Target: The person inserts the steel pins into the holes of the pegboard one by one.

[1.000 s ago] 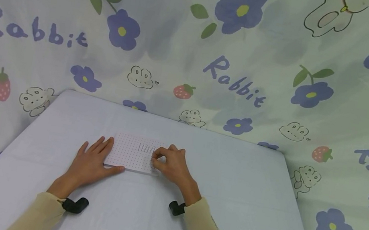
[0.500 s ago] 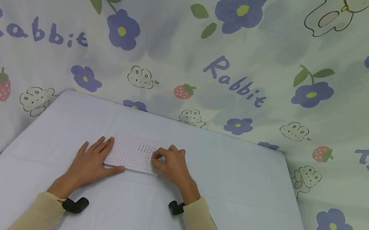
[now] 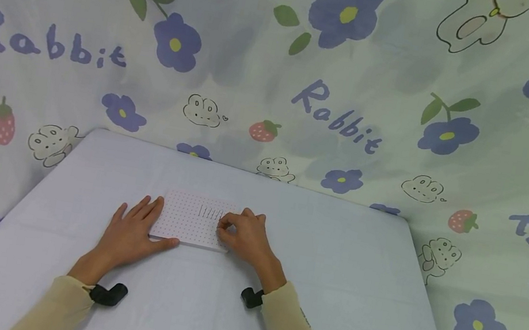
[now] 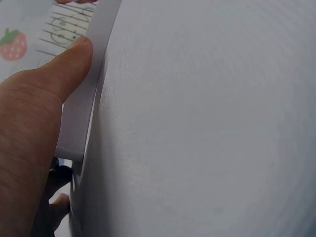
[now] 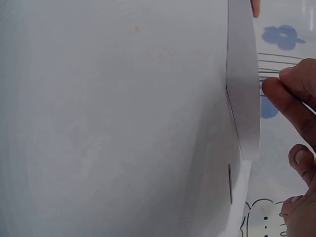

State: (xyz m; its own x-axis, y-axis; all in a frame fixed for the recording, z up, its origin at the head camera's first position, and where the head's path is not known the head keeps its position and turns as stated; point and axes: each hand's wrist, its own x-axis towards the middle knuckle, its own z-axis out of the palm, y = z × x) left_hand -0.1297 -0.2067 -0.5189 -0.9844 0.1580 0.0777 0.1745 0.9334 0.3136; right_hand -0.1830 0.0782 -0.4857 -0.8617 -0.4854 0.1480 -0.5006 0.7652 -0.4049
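A white board (image 3: 180, 227) with a grid of small dots lies flat on the table. Several thin needles (image 3: 209, 212) stand upright in a row in its right half; in the left wrist view the needles (image 4: 66, 29) show as dark parallel lines. My left hand (image 3: 129, 236) rests at the board's left side, fingers straight, its thumb (image 4: 74, 59) against the front edge. Over the board's right part, my right hand (image 3: 249, 238) pinches a needle between thumb and index finger at the end of the row. The other fingers (image 5: 301, 158) are bent, apart from the needle.
The white table (image 3: 331, 269) extends around the board. One thin dark needle (image 5: 230, 183) lies on the table beside the board in the right wrist view. Behind stands a patterned cloth (image 3: 239, 67) with flowers and rabbits. Each wrist wears a black camera (image 3: 108, 295).
Hardly anything differs. My right wrist and sleeve have shifted very slightly to the left, while the fingertips stay over the same spot. The left hand and the board have not moved.
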